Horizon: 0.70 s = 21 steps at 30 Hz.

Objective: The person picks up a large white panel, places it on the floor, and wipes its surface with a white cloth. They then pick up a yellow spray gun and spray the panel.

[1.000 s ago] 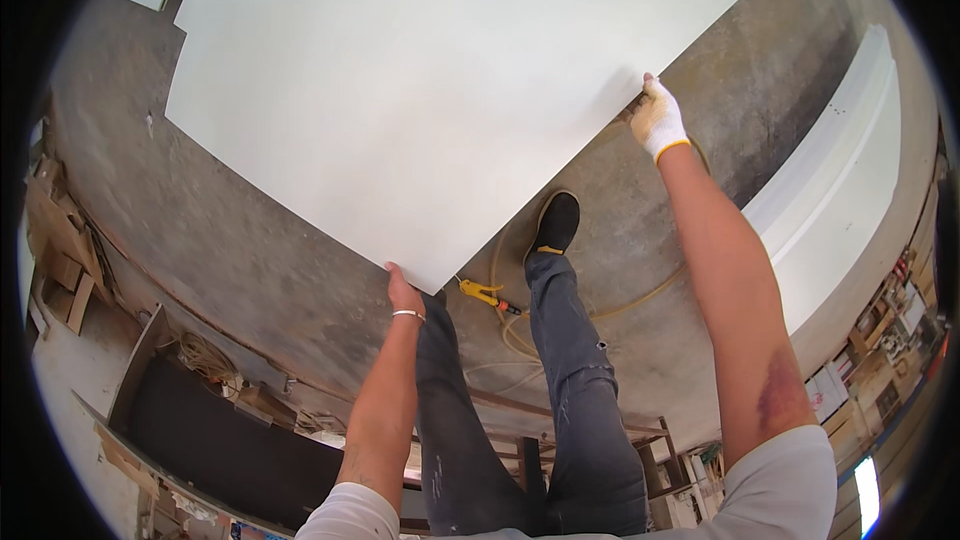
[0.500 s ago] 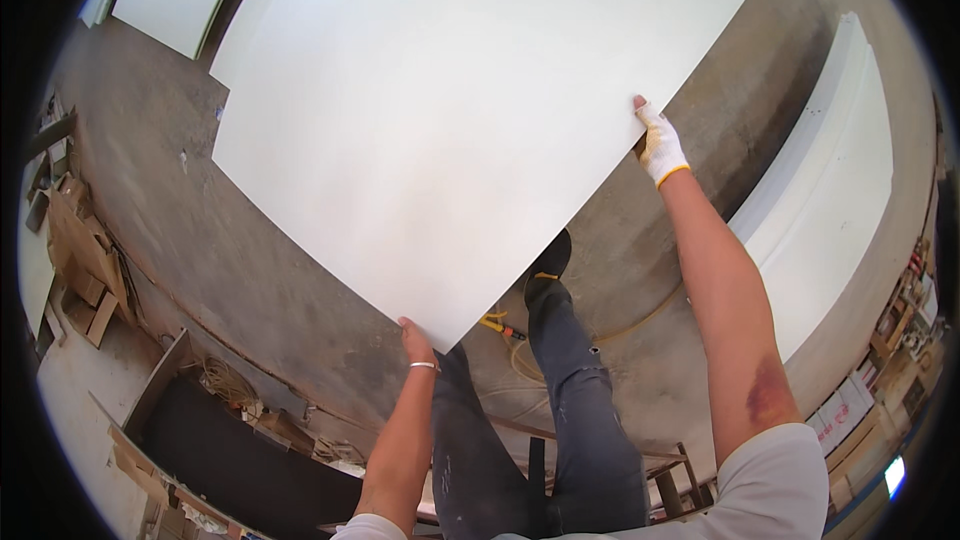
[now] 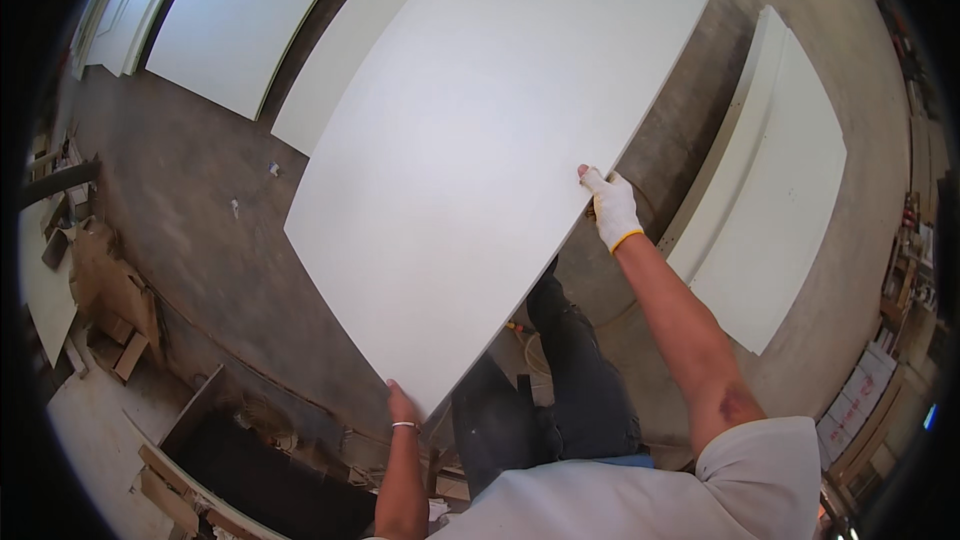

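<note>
A large flat white panel [image 3: 450, 180] stretches from near my body toward the far edge of the view. My left hand [image 3: 402, 405], with a light band at the wrist, is closed on its near corner, thumb on top. Farther along the right edge, my right hand [image 3: 608, 205] in a white, yellow-cuffed fingerless-thumb glove grips it too, the thumb lying on the upper face. The fingers of both hands are mostly hidden beneath the board. Another white panel [image 3: 325, 90] shows beyond its left edge, partly covered by it.
More white panels [image 3: 245, 25] lie at the far left. Long white pieces [image 3: 765, 200] rest on the floor to the right. Torn cardboard [image 3: 110, 290] is at the left, and a dark-lined bin [image 3: 260, 470] stands at the lower left. A hose [image 3: 535, 355] lies by my legs.
The held panel has shifted nearer to me in the view, and both hands sit lower in the picture. Another panel behind its left edge now shows separately. The view has shifted too.
</note>
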Tool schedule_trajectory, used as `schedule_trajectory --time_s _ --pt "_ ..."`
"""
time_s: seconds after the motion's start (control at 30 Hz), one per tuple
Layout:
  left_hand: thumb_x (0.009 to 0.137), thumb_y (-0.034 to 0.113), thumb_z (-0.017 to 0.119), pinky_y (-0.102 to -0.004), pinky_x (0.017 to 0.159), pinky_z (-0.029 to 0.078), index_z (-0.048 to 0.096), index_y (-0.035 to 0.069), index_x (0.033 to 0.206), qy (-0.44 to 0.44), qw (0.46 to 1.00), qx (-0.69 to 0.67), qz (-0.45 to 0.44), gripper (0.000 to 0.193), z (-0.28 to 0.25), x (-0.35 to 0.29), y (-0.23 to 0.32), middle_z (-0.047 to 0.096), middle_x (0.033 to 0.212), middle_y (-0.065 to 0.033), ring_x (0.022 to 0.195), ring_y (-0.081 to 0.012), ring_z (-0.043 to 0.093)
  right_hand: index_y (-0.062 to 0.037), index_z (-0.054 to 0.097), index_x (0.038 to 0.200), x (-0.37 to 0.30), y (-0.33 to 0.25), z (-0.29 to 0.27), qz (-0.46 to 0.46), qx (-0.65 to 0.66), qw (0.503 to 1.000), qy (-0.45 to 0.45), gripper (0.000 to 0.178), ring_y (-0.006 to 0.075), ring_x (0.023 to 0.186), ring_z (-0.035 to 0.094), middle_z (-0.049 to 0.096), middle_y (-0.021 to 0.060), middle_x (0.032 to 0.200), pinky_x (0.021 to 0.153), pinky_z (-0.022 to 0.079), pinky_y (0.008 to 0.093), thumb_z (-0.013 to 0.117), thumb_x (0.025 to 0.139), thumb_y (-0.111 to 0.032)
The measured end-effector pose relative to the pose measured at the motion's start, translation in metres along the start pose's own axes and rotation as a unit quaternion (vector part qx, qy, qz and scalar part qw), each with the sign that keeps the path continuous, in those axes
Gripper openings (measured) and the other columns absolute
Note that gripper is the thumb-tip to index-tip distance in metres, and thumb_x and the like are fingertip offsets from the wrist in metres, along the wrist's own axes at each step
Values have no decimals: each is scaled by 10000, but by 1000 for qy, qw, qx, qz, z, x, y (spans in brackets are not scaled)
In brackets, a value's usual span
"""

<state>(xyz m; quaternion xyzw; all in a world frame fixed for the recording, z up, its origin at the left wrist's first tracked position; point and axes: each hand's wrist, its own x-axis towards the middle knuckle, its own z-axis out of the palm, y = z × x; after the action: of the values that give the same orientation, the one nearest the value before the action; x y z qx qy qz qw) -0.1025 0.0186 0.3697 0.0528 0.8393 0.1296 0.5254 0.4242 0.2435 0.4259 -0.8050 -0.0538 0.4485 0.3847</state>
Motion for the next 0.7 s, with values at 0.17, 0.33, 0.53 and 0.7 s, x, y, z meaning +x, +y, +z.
schedule_trajectory --time_s 0.17,0.33,0.53,0.7 --pt "1046 598 420 -402 1044 449 523 -140 1358 52 985 162 -36 808 -103 -15 -12 626 1329 -201 1172 -285 606 2 662 904 -112 -12 8 22 -30 999 27 415 112 579 524 595 36 744 530 438 302 759 869 -400" --pt "1054 579 392 -392 1020 466 567 -159 1297 41 983 178 -9 796 -174 -40 20 662 1267 -228 1123 -304 640 4 658 882 -176 -36 31 53 -85 994 42 414 119 546 526 578 33 700 514 438 305 738 869 -402" --pt "1055 593 303 -442 1046 445 608 -200 1177 40 933 357 25 858 -219 -54 81 646 1219 -361 1216 -444 606 5 649 880 -220 -74 63 -18 -77 997 18 384 111 549 548 579 39 706 495 472 290 706 887 -374" --pt "1057 578 248 -466 1074 420 585 -202 1216 -2 902 430 41 865 -246 -61 130 606 1249 -399 1270 -484 556 13 630 870 -236 -112 91 -36 -124 991 12 395 130 590 588 589 57 711 528 508 288 683 888 -377"
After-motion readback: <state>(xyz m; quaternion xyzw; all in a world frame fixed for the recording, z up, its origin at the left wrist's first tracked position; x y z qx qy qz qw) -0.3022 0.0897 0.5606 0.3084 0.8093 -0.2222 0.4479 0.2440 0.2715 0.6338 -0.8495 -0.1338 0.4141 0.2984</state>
